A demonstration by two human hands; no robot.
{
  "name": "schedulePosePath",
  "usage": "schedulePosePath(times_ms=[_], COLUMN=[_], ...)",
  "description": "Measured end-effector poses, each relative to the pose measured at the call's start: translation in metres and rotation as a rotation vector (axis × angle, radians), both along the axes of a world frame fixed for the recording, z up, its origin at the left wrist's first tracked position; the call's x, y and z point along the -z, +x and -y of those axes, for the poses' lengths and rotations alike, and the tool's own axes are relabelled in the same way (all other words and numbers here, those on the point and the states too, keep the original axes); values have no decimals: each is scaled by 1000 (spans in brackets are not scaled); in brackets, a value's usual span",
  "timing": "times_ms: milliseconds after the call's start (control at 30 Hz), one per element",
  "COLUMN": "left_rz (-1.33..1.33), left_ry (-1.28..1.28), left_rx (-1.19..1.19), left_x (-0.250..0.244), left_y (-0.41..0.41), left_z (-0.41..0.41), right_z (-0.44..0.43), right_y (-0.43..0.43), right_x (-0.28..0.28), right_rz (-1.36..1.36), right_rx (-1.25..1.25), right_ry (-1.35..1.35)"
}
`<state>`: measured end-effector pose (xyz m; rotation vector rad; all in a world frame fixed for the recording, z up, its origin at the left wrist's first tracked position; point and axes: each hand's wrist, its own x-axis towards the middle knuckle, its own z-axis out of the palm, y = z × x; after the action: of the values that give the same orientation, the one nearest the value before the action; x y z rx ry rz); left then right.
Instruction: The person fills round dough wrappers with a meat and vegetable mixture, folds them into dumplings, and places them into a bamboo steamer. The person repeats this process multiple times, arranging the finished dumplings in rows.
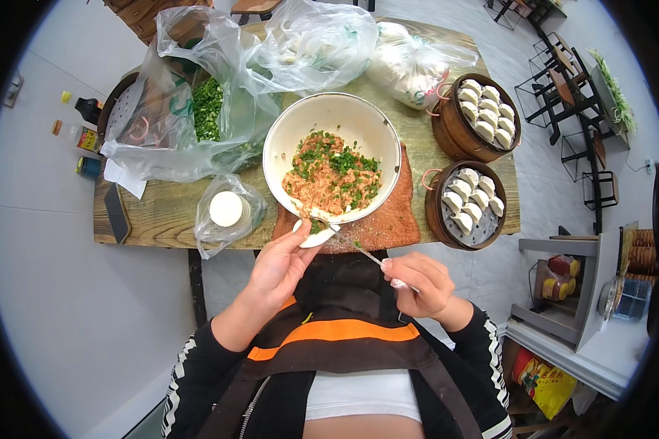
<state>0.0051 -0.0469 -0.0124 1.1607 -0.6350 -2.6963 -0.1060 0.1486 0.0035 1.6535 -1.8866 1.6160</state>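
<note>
My left hand [283, 269] holds a round dumpling wrapper [318, 239] just below the near rim of a large white enamel bowl [329, 110]. In my right hand [420, 282] is the handle of a metal spoon [369, 255]; its head rests at the wrapper, over a bit of filling with green pieces. Minced filling [329, 181] topped with chopped green onion lies in the bowl. Under the bowl is an orange-brown cloth [401, 219]. A stack of round white wrappers [226, 208] sits in a plastic bag to the left.
On the right, two bamboo steamers [445, 129] [438, 219] hold several folded dumplings. Plastic bags [313, 49], one with chopped green onion [207, 107], cover the table's back and left. A phone [117, 214] lies at the left edge, near bottles [89, 110].
</note>
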Motion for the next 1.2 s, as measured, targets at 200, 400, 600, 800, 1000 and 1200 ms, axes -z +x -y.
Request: schedulePosePath(times_ms=[200,400,600,800,1000,1200], left_rz=[-5,68,28,-9,52,26], left_ry=[-46,-134,-106,28,-78,-91], left_rx=[38,25,69,64,-4,9], left_x=[-7,-4,-2,-4,-2,4], left_y=[3,1,5,7,-2,2], left_z=[-3,-1,8,4,-6,-7], right_z=[4,2,3,11,-3,-6], right_y=[-17,-8,-22,-21,-3,2], right_x=[14,9,3,18,7,12], right_rz=[89,54,-7,89,-2,-8], right_rx=[170,20,-204,94,46,10], right_ry=[18,-25,-6,71,-8,-39])
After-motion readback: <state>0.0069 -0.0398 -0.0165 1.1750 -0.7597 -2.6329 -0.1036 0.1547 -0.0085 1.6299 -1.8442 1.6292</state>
